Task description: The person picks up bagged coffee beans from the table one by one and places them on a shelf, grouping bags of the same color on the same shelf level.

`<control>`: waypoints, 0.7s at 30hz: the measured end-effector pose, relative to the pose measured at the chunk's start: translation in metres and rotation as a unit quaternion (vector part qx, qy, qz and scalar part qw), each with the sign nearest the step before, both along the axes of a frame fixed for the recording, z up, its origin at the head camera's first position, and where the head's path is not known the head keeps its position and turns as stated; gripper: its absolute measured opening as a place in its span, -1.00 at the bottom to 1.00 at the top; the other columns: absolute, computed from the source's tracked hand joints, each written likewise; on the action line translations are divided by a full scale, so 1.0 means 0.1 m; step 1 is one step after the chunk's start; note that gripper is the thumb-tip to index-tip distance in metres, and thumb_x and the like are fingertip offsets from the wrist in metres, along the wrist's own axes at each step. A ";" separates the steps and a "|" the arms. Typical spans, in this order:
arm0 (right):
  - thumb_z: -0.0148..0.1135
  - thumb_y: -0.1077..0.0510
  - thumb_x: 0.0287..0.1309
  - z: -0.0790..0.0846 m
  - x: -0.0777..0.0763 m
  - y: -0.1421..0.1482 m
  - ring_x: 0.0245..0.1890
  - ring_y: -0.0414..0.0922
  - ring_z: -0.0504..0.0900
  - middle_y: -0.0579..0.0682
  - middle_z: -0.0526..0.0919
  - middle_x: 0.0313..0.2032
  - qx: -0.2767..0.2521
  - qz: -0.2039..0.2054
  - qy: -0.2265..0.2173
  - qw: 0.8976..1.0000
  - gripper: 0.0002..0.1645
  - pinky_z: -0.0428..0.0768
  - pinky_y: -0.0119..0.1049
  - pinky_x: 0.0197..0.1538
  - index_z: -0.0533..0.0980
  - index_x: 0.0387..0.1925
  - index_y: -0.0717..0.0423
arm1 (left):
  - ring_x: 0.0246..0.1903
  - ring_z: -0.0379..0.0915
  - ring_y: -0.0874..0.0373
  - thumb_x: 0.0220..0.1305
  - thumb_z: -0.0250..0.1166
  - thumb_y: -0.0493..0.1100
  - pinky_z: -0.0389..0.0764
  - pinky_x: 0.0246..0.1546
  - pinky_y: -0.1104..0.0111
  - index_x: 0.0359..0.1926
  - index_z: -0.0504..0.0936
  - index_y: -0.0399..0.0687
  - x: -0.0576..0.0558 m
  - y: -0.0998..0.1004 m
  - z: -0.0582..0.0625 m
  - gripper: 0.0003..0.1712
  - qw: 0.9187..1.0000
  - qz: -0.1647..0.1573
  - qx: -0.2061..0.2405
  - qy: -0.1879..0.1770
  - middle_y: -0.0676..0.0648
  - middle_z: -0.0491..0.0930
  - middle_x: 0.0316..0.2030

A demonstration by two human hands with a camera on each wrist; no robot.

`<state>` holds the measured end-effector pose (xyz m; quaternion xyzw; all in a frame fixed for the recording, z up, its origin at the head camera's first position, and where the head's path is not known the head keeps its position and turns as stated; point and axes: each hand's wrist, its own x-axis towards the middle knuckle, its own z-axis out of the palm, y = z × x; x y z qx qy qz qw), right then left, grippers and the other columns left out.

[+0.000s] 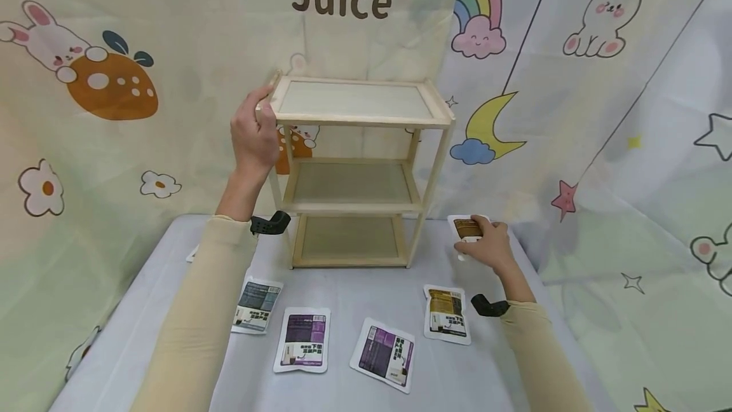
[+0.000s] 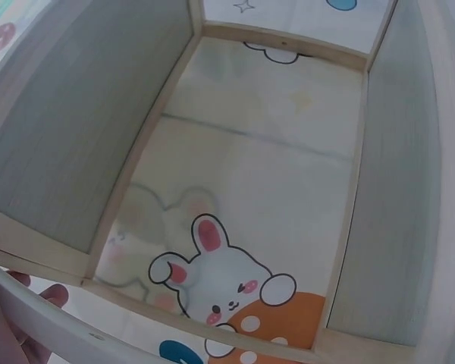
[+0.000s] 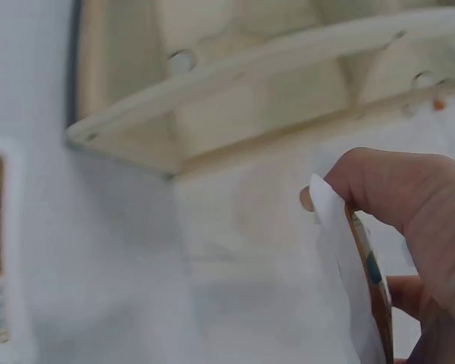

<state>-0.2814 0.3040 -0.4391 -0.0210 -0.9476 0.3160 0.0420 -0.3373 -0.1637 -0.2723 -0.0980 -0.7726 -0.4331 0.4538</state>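
Observation:
My left hand [image 1: 254,135] grips the upper left corner of a three-tier wooden shelf rack [image 1: 360,123] in the head view. In the left wrist view, its fingertips [image 2: 54,296] show behind the pale frame [image 2: 61,322] at lower left. Right of the rack, my right hand [image 1: 488,247] pinches a white pouch with a brown label [image 1: 467,229] between thumb and fingers. The right wrist view has this pouch [image 3: 337,258] nearly edge-on, beside the rack's curved side rail [image 3: 288,57]. All three tiers are bare.
Two purple-label pouches [image 1: 302,340] [image 1: 384,355] lie in front on the white table [image 1: 343,297]. A yellow-label pouch [image 1: 447,314] lies at front right, a grey-blue one [image 1: 257,305] at left. Another white corner [image 1: 192,254] peeks past the left sleeve. A printed cloth [image 1: 200,68] hangs behind.

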 end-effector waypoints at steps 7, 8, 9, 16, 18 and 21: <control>0.41 -0.08 -0.01 0.66 0.16 -0.16 0.07 0.29 0.24 0.44 -0.01 0.22 -0.028 0.024 -0.002 0.999 0.10 0.45 0.00 -0.10 0.08 0.46 0.16 | 0.12 0.43 0.18 0.23 -0.17 0.07 0.44 0.07 0.20 0.15 0.57 -0.10 0.01 0.01 0.02 -0.37 1.000 -0.009 0.012 0.002 -0.07 0.56 0.13; 0.41 -0.07 -0.01 0.74 0.18 -0.17 0.08 0.29 0.22 0.44 0.00 0.21 -0.029 0.024 0.005 0.999 0.10 0.45 0.00 -0.10 0.08 0.46 0.16 | 0.11 0.44 0.17 0.23 -0.16 0.07 0.45 0.04 0.17 0.16 0.57 -0.10 0.01 0.02 0.01 -0.36 1.000 -0.011 0.012 0.003 -0.07 0.56 0.13; 0.42 -0.06 -0.01 0.82 0.20 -0.18 0.09 0.29 0.21 0.43 0.01 0.20 -0.030 0.023 0.012 0.999 0.10 0.45 0.00 -0.09 0.09 0.46 0.16 | 0.11 0.44 0.17 0.23 -0.16 0.07 0.46 0.03 0.17 0.16 0.57 -0.09 0.00 0.02 0.01 -0.37 1.000 -0.011 0.012 0.002 -0.07 0.56 0.13; 0.42 -0.07 -0.01 1.39 0.26 -0.25 0.13 0.30 0.18 0.41 0.03 0.20 -0.033 -0.003 0.052 0.998 0.09 0.46 0.03 -0.07 0.08 0.48 0.08 | 0.09 0.45 0.13 0.24 -0.17 0.10 0.46 -0.01 0.12 0.15 0.57 -0.09 0.03 -0.01 0.00 -0.36 1.000 -0.004 0.010 0.005 -0.09 0.57 0.12; 0.42 -0.08 -0.01 1.58 0.28 -0.27 0.12 0.29 0.19 0.39 0.02 0.21 -0.036 -0.012 0.064 0.997 0.10 0.47 0.00 -0.08 0.08 0.48 0.05 | 0.10 0.45 0.13 0.24 -0.18 0.11 0.47 0.00 0.13 0.15 0.57 -0.11 0.03 0.00 0.00 -0.35 1.000 -0.003 0.008 0.005 -0.09 0.57 0.12; 0.42 -0.06 -0.02 1.88 0.31 -0.33 0.11 0.27 0.21 0.37 -0.02 0.22 -0.045 -0.020 0.080 0.996 0.12 0.49 -0.03 -0.08 0.05 0.50 0.00 | 0.07 0.47 0.13 0.24 -0.18 0.10 0.47 -0.06 0.13 0.15 0.57 -0.10 0.03 0.02 0.01 -0.36 1.000 -0.005 0.009 0.001 -0.09 0.57 0.11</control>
